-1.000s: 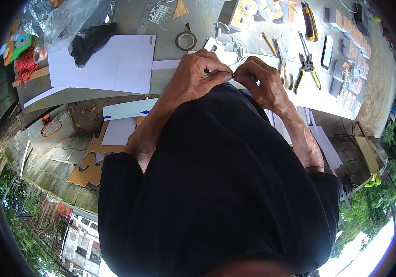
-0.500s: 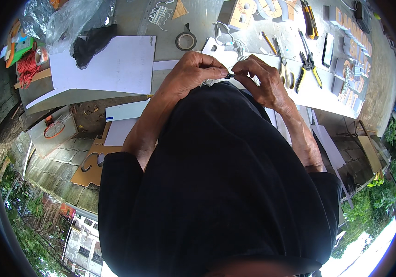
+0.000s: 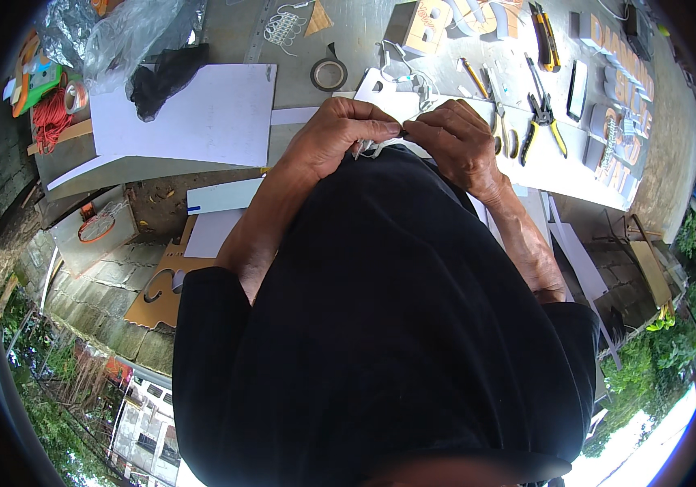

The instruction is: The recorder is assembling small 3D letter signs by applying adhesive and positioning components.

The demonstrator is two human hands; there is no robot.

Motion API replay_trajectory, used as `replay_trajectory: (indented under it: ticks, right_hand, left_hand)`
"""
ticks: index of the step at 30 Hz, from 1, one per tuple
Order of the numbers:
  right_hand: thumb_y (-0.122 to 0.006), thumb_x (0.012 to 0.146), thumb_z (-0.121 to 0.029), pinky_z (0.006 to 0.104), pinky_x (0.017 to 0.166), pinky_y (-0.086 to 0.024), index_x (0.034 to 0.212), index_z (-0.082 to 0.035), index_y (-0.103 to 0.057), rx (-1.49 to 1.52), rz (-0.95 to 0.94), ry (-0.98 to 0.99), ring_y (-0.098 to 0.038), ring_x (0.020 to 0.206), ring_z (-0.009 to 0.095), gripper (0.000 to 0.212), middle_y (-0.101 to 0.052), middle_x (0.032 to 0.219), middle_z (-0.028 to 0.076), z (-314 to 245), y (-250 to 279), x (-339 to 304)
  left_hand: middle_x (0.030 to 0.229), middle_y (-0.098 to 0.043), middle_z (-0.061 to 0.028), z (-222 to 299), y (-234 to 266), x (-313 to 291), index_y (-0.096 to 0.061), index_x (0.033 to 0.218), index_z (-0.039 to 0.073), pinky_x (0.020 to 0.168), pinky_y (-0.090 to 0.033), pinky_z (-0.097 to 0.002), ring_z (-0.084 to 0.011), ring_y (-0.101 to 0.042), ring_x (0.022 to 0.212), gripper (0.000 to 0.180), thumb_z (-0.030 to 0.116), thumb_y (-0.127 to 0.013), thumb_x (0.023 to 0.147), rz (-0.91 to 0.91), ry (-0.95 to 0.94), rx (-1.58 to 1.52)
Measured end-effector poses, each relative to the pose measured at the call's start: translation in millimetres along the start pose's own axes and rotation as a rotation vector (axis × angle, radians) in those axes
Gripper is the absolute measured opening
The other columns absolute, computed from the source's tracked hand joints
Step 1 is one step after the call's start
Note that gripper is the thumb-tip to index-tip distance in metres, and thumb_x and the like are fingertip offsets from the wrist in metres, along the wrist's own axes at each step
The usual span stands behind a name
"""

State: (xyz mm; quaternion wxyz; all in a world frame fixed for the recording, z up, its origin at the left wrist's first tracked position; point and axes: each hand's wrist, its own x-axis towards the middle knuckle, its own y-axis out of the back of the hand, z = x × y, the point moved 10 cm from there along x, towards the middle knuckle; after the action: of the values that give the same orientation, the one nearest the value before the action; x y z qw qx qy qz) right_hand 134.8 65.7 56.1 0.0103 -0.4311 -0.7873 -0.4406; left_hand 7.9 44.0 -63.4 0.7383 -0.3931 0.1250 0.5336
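My left hand [image 3: 333, 134] and my right hand [image 3: 457, 142] meet at the near edge of the table, in front of my chest. Each pinches with thumb and forefinger at a small black piece [image 3: 403, 133], mostly hidden by the fingertips; it looks like a bit of black tape. White wires [image 3: 371, 148] hang just below my left fingers. Beyond the hands, a string of small white light modules on wire [image 3: 401, 71] lies over a white board. Scissors [image 3: 500, 130] rest right of my right hand, and black-and-yellow pliers [image 3: 541, 122] lie farther right.
A roll of black tape [image 3: 329, 75] sits beyond my left hand. Left lie a large white sheet [image 3: 186, 118] and crumpled clear plastic [image 3: 133, 40]. A utility knife [image 3: 544, 36], a phone [image 3: 577, 91], a pencil [image 3: 473, 77] and block letters [image 3: 425, 28] occupy the far and right side.
My right hand has turned, its fingers curling closer over the small black piece, which shows less. The left hand stays nearly in place, with more of the white wires visible beneath it.
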Motion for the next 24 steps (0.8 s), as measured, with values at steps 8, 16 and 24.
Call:
replay_trajectory:
  ticks: [8, 16, 24]
  right_hand:
    - [-0.082, 0.075, -0.006, 0.0334, 0.064, -0.05, 0.094, -0.007, -0.074, 0.12, 0.074, -0.055, -0.063, 0.07, 0.02, 0.021, -0.07, 0.081, 0.004, 4.8, 4.3, 0.3]
    - [-0.078, 0.082, -0.004, 0.0281, 0.061, -0.048, 0.086, -0.003, -0.074, 0.462, -0.039, -0.576, -0.06, 0.065, 0.011, 0.005, -0.069, 0.075, 0.004, 40.3, -12.0, -14.6]
    - [-0.077, 0.084, -0.003, 0.0268, 0.061, -0.047, 0.084, 0.0, -0.072, 0.584, -0.118, -0.766, -0.058, 0.063, 0.009, 0.005, -0.067, 0.072, 0.004, 51.7, -19.8, -29.5]
  left_hand:
    - [0.085, -0.074, -0.0062, 19.3, -9.7, -6.4, -0.077, 0.097, -0.001, 0.066, -0.047, -0.0221, -0.0077, -0.061, 0.071, 0.014, 0.005, -0.077, 0.085, -0.014, -0.256, 0.083]
    - [0.081, -0.07, -0.0039, 56.3, -23.9, -28.8, -0.077, 0.094, 0.003, 0.064, -0.045, -0.0252, -0.0086, -0.058, 0.071, 0.009, 0.005, -0.076, 0.086, 0.125, -0.564, 0.571]
    - [0.08, -0.067, -0.0034, 71.5, -41.7, -40.7, -0.078, 0.092, 0.005, 0.06, -0.041, -0.026, -0.0092, -0.054, 0.069, 0.008, 0.006, -0.079, 0.084, 0.124, -0.799, 0.723]
